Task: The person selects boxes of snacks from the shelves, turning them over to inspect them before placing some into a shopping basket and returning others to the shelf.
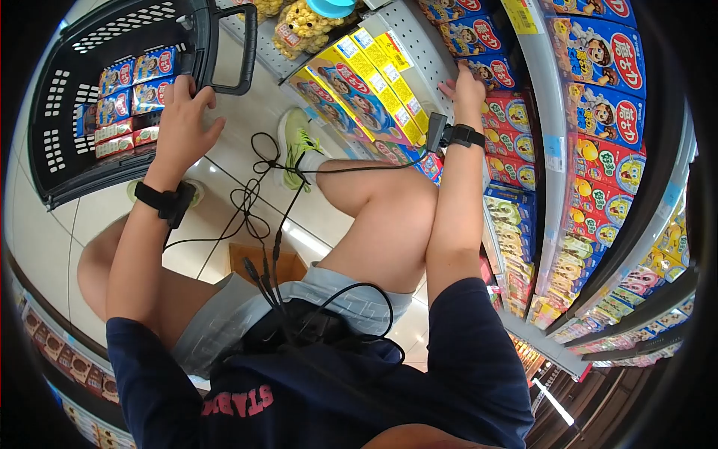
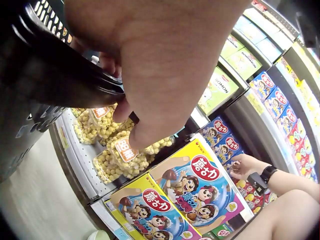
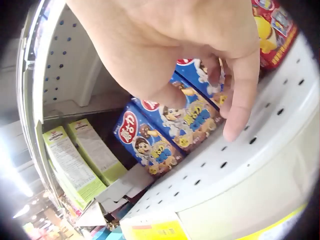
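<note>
In the head view, the left hand [image 1: 184,123] is over the near edge of a black basket [image 1: 56,112], its fingers bent beside blue snack boxes [image 1: 155,65] and smaller red-and-white boxes [image 1: 114,139]. The left wrist view has that hand [image 2: 155,65] at the basket's dark rim, fingertips partly hidden. The right hand [image 1: 467,88] reaches into a shelf at a row of blue boxes [image 1: 479,34]. Up close in the right wrist view, the right hand [image 3: 200,55] has its fingers spread and bent down over blue boxes [image 3: 172,120]; whether they grip one is hidden.
Large yellow-and-blue packs [image 1: 351,86] stand by the shelf, with bagged popcorn-like snacks [image 1: 299,30] behind. Red boxes [image 1: 510,138] continue along the shelf. Black cables [image 1: 250,202] hang over the legs. Green boxes [image 3: 75,160] stand left of the blue ones.
</note>
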`<action>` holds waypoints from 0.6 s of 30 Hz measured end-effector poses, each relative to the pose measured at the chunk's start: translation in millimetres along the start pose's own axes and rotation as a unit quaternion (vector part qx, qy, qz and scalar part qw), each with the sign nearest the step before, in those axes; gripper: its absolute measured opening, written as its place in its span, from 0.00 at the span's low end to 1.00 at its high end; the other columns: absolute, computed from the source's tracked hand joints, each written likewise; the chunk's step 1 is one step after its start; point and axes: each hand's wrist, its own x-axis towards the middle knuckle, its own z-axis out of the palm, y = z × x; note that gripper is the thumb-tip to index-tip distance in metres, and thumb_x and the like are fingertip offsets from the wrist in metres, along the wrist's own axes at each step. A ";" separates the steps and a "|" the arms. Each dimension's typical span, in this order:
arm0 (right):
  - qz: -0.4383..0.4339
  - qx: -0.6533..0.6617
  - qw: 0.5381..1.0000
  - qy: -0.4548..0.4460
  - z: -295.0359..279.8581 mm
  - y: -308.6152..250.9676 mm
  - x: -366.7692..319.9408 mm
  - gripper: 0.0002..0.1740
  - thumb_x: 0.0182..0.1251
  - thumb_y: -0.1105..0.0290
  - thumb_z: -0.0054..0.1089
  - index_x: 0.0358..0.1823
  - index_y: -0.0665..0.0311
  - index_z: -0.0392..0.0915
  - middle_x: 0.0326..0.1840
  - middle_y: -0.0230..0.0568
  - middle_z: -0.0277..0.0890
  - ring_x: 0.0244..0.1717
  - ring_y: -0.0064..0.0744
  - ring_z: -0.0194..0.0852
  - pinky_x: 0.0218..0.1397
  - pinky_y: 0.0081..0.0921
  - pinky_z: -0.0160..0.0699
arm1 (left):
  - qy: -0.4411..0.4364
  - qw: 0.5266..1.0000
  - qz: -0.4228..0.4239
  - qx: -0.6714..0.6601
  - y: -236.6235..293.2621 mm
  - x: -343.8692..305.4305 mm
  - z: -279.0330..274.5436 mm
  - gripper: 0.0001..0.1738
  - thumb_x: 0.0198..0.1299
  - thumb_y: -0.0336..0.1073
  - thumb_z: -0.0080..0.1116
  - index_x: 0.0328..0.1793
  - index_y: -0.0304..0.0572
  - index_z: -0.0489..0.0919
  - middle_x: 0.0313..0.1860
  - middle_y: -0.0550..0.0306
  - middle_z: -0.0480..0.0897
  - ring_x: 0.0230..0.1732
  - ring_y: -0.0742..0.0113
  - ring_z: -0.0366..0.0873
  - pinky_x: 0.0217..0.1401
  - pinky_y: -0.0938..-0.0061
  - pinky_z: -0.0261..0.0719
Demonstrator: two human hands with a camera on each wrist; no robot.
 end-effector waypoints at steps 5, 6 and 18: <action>-0.130 -0.029 0.987 -0.091 15.7 -34.5 -28.3 0.17 0.68 0.63 0.66 0.40 0.73 0.75 0.28 0.37 0.74 0.20 0.22 0.71 0.23 0.30 0.87 | -0.019 1.000 -0.016 -0.002 -3.7 0.1 -3.5 0.19 0.42 0.34 0.73 0.39 0.44 0.75 0.46 0.46 0.68 0.50 0.45 0.68 0.52 0.56 0.71; -0.163 -0.025 0.976 -0.143 22.9 -42.1 -38.9 0.15 0.69 0.63 0.66 0.39 0.70 0.75 0.28 0.35 0.75 0.22 0.20 0.73 0.22 0.26 0.85 | -0.032 0.999 -0.026 -0.014 -5.0 -0.9 -3.4 0.20 0.42 0.35 0.73 0.39 0.44 0.75 0.48 0.45 0.68 0.51 0.44 0.68 0.54 0.55 0.71; -0.357 -0.075 0.792 -0.489 198.1 -117.3 -239.8 0.10 0.67 0.68 0.67 0.43 0.67 0.81 0.33 0.32 0.82 0.31 0.16 0.75 0.36 0.16 0.75 | -0.091 0.992 -0.039 -0.085 -10.3 -31.0 -43.4 0.20 0.48 0.41 0.73 0.45 0.42 0.81 0.56 0.48 0.73 0.58 0.48 0.72 0.57 0.59 0.77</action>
